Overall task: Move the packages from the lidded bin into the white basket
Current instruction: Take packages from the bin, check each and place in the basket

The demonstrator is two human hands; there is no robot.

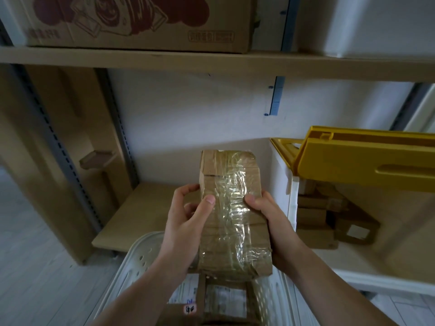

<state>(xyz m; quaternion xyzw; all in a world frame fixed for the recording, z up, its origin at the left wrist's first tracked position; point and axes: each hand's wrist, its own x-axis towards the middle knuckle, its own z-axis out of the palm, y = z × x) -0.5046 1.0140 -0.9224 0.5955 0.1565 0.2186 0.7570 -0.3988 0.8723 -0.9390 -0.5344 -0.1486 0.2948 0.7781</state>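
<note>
Nearest the camera, two bare forearms reach forward over one white perforated plastic basket (141,257), whose rim curves under the left wrist. Inside the basket lie at least two brown cardboard packages with white printed labels (221,300); their full number is hidden by the arms.

Above the basket, both hands hold a single brown cardboard package wrapped in glossy clear tape (231,215), held upright and slightly tilted. The left hand (186,222) grips its left edge, thumb pressed flat on the taped front and fingers curled round behind. The right hand (270,217) grips the right edge, thumb on the front face and fingers wrapped out of sight at the back. The package lies between the two hands, touching both palms, and hangs over the basket's far end.

Further right stands one white bin (292,196) with its single yellow plastic lid (367,165) raised. Several brown cardboard packages (329,220) lie jumbled inside; perhaps four or five, the count is unclear.

Behind, a pale wooden lower shelf (141,212) meets the white wall. On the upper wooden shelf (211,62) sit one large cardboard box with red printing (141,22) and one white container (376,27).
</note>
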